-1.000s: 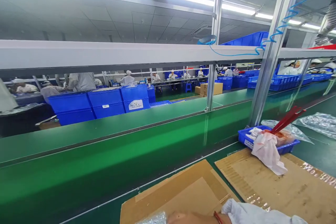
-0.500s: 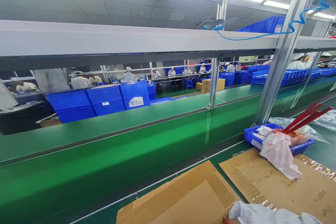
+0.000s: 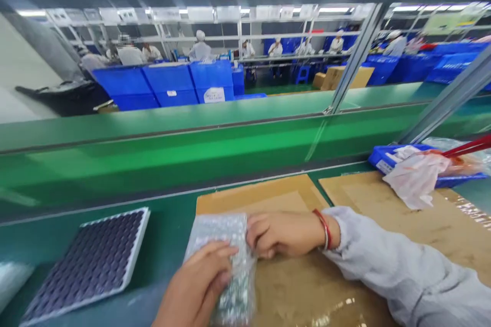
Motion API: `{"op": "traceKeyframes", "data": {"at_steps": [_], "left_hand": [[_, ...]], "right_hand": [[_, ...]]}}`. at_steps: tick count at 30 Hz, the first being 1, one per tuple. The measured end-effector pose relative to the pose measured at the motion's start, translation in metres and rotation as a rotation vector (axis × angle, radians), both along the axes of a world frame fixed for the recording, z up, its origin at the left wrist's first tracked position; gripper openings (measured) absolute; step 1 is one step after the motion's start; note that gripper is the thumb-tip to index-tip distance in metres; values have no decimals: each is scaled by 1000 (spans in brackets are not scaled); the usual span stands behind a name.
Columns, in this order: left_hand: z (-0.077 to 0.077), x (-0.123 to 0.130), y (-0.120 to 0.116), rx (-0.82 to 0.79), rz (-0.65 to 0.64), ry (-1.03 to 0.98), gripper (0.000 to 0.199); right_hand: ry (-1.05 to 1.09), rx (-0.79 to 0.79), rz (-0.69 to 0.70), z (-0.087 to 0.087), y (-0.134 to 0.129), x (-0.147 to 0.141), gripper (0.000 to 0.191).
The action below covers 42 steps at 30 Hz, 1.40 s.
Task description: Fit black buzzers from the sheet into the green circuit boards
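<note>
The left hand (image 3: 195, 286) and right hand (image 3: 282, 235) are clamping a clear bubble-wrap pouch (image 3: 217, 232) together, steadying it against a flat brown cardboard sheet (image 3: 307, 291).

You can't read a single word in this view; every marking is too small or too blurred. The clearest is the white label (image 3: 214, 95) on the front of the blue plastic crate (image 3: 212, 74) at centre, its print showing only as dark smudges. Just left of it, a smaller white tag (image 3: 172, 93) sits on the next blue crate (image 3: 168, 82). At right, a white label (image 3: 384, 166) on the side of the blue tray (image 3: 381, 153) carries print you can't make out. Along the upper part of the frame runs a row of white signs (image 3: 230, 13), and at upper right hangs a pale yellow-green sign (image 3: 448, 15); neither gives you legible text.
</note>
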<state>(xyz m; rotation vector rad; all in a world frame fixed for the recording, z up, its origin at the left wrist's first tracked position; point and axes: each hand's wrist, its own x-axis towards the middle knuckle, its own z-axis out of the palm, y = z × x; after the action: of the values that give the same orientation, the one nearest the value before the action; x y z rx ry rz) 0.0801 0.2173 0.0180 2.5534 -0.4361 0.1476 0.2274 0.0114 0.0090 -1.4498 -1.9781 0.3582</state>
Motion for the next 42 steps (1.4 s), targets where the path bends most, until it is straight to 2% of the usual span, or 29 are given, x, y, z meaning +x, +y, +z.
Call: {"op": "traceKeyframes", "data": {"at_steps": [3, 8, 10, 12, 15, 17, 20, 22, 27, 31, 35, 37, 40, 42], "left_hand": [[2, -2, -2, -13, 65, 30, 28], [4, -8, -5, -83, 117, 44, 28], [3, -10, -6, -89, 104, 18, 23], [2, -10, -6, -79, 67, -49, 19], [2, -9, -9, 34, 49, -129, 43], [4, -7, -11, 128, 42, -144, 41], [6, -7, -11, 147, -7, -155, 27], [6, -9, -9, 52, 8, -135, 27], [3, -15, -6, -277, 204, -39, 24], [-1, -21, -7, -362, 349, -26, 20], [-2, -22, -3, -420, 433, 4, 18], [0, -21, -2, -375, 435, 18, 16], [12, -15, -6, -149, 317, 59, 9], [22, -8, -15, 62, 227, 97, 25]], "right_hand": [[66, 30, -58, 1, -5, -5, 25], [158, 187, -184, -16, -7, -12, 34], [89, 252, -252, -24, -6, -14, 39], [-36, 305, -274, -29, -5, -15, 32], [-151, 387, -264, -32, -5, -13, 21], [-151, 412, -247, -31, -6, -11, 23], [-132, 323, -218, -26, -9, -7, 24], [-124, 221, -198, -22, -11, -6, 23], [-129, 71, -118, -14, -12, -1, 16], [-154, 41, -89, -12, -12, 0, 15], [-137, 62, -92, -15, -13, 1, 13], [-101, 90, -100, -17, -13, 1, 14], [-51, 106, -87, -18, -13, 0, 18], [-28, 97, -80, -17, -14, -1, 19]]}}
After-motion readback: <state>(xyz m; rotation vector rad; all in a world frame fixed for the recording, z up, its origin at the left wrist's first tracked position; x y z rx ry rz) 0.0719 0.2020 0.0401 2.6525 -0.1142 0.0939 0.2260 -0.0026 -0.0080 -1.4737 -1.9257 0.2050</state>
